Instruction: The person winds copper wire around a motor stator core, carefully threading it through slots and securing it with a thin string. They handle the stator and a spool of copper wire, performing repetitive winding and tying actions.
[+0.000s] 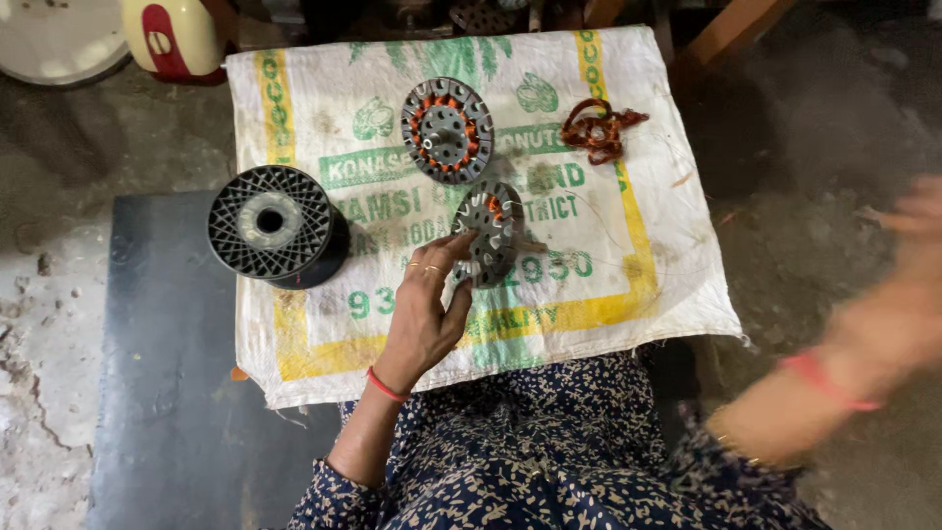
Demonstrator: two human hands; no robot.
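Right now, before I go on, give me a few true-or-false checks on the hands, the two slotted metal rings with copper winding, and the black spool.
1. The left hand holds a grey slotted metal ring with copper winding tilted on edge. True.
2. The right hand rests on the black plastic spool. False: it is blurred, off to the right, away from the spool.
3. A second grey slotted ring with copper winding lies flat on the white woven sack. True.
4. The tangle of loose copper wire lies inside the spool. False: it lies on the sack, right of the flat ring.
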